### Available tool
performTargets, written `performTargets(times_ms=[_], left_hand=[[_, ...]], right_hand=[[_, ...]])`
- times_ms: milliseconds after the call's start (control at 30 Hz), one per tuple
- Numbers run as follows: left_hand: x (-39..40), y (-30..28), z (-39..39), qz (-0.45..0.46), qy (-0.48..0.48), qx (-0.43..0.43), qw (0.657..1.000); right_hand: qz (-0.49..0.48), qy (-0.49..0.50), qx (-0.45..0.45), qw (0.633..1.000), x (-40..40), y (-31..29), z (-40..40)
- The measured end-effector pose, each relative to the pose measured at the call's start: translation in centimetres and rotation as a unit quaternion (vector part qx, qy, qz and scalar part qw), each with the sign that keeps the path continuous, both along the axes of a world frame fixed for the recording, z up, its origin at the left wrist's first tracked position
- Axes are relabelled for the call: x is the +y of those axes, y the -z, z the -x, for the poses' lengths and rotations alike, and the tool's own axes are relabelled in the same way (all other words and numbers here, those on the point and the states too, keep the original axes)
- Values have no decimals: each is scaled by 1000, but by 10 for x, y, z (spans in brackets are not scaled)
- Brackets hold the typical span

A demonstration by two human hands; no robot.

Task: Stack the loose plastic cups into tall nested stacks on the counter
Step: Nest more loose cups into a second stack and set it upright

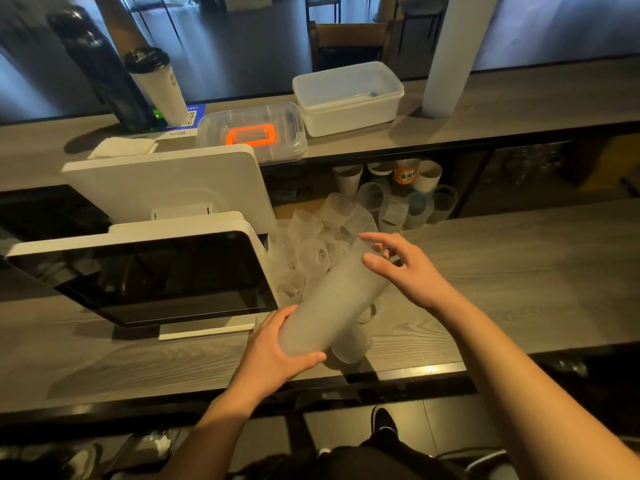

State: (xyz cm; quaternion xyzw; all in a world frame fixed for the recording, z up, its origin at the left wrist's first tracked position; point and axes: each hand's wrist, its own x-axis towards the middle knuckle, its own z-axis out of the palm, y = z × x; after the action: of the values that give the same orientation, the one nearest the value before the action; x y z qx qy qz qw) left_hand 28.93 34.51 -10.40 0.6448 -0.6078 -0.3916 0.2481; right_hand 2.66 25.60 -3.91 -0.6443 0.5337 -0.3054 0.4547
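1. Your left hand wraps the lower end of a long nested stack of frosted cups; thumb on the near side, fingers curled behind; the stack is tilted, its far end pointing up and away to the right, above the counter.
2. Your right hand is at the stack's upper end; fingers spread and loosely bent, thumb resting against the stack's side; whether the fingertips touch it, you cannot tell.
3. A pile of loose cups lies on the counter just beyond the stack, beside the touchscreen terminal; more cups lie directly under the stack.
4. Upper shelf: white tub; clear box with orange handle; lidded tall cup.
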Motion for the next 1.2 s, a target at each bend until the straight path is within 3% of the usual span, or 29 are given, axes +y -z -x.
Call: performTargets(times_ms=[233,367,467,733,933,1200], left_hand=[[3,6,-1,-33,-31,41,998],[6,5,-5,-56,-78,98,991],[9,4,-6,-52,-101,135,984],[18,4,-7,-47,-104,154,982],[23,4,-11,-42,-102,155,982],[30,5,-24,-54,-116,154,980]], right_hand=[[-61,-18,-90,994,15,22,-22],[-97,87,-129,983,16,37,-23],[-128,140,-76,979,24,64,-21],[-195,83,68,975,62,140,-29],[-145,126,71,979,50,141,-57],[-117,140,143,973,27,143,-85]])
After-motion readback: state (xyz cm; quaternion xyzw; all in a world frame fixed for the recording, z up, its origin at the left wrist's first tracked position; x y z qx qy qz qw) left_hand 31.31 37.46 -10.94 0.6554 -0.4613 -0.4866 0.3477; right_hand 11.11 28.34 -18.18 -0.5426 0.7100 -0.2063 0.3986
